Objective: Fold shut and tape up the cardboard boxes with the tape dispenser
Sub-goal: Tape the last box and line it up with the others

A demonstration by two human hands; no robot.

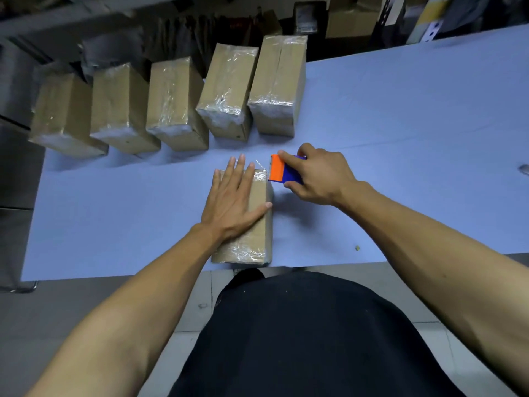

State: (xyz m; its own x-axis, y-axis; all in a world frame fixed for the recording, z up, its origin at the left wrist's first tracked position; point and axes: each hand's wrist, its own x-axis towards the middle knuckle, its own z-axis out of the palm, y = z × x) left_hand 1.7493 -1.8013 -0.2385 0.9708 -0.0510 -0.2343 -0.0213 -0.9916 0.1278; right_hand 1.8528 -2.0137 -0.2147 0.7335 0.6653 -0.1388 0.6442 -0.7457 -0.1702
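A closed cardboard box lies near the table's front edge, with clear tape over its top and both ends. My left hand rests flat on its top, fingers spread. My right hand grips the orange and blue tape dispenser just beyond the box's far right corner. A strip of clear tape runs from the dispenser's orange end to the box's far edge.
Several taped cardboard boxes stand in a row along the far left of the blue table. Shelves with more cartons are behind the table. A small scrap lies near the front edge.
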